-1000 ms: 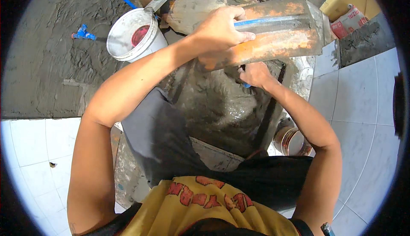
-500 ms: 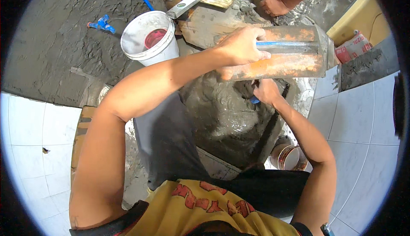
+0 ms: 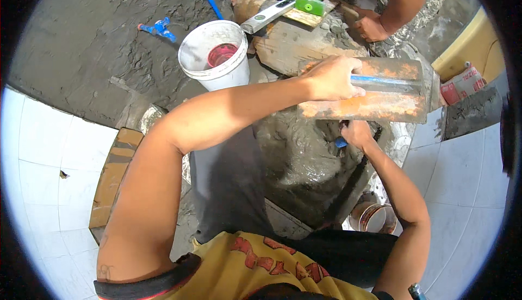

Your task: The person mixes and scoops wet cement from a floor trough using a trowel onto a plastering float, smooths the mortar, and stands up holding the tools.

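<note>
The left hand [image 3: 338, 78] pinches the near end of a board [image 3: 391, 103], thumb on one side and fingers on the other of its raised spine with the blue strip [image 3: 375, 80], so the board stretches off to the right above the far side of the wet mortar [image 3: 304, 164]; since it is held by one end only, a firm pinch and a steady wrist should keep it from tipping or twisting. The right hand [image 3: 358, 134] is just below the board, its fingers curled around a tool with a blue end [image 3: 341, 142]; the board hides part of this grip, and how tightly it closes I cannot tell, nor can I make out the tool's head. Working well here probably means keeping the board level, directly over the tray [image 3: 353, 194], so that drips fall back onto the mortar, and leaving enough room under its edge for the right knuckles. Short, controlled strokes seem wise, with the left elbow kept clear of the white bucket [image 3: 225, 77] and the right forearm off the tin [image 3: 375, 218], and with care for the co-worker's hand [image 3: 371, 26] beyond the board
</note>
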Tool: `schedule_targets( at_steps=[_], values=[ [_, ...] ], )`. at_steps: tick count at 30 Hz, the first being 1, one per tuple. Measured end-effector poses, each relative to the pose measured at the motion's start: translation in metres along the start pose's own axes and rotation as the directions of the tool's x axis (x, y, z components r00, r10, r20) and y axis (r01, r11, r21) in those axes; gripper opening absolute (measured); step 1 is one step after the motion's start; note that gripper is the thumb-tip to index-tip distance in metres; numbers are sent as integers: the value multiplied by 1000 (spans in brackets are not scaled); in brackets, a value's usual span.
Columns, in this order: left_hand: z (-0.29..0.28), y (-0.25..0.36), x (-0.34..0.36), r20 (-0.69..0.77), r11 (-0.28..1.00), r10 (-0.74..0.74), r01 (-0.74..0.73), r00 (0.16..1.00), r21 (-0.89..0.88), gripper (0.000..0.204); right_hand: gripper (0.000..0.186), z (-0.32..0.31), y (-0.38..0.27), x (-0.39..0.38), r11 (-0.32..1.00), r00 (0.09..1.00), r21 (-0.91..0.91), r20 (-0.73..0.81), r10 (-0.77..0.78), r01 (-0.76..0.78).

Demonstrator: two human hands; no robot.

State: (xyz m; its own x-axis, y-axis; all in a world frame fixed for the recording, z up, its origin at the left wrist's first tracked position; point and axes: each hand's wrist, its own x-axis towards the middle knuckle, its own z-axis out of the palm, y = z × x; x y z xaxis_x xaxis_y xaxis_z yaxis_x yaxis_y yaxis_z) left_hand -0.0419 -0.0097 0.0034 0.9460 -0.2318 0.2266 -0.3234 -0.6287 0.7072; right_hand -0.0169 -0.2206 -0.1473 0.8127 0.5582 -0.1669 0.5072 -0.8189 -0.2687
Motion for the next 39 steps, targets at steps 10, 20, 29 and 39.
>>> schedule_targets(
  at_steps=[10, 20, 29, 39],
  values=[
    [-2, 1, -3, -10, 999, 11, -11, 1000, -44, 35, 38, 6, 2, 3, 998, 999, -61, 38, 7, -5],
    [-7, 8, -5, 17, 998, -14, 15, 1000, -69, 37, 44, 13, 10, 5, 998, 999, -45, 12, 43, -42],
    [-5, 8, -5, -10, 997, 14, -14, 1000, -75, 37, 36, 15, 18, 6, 993, 996, -116, 93, 15, -4],
    [-7, 8, -5, -4, 996, 31, -31, 1000, -84, 35, 38, 26, 29, 10, 987, 978, -2, -135, -160, 161]
  ],
)
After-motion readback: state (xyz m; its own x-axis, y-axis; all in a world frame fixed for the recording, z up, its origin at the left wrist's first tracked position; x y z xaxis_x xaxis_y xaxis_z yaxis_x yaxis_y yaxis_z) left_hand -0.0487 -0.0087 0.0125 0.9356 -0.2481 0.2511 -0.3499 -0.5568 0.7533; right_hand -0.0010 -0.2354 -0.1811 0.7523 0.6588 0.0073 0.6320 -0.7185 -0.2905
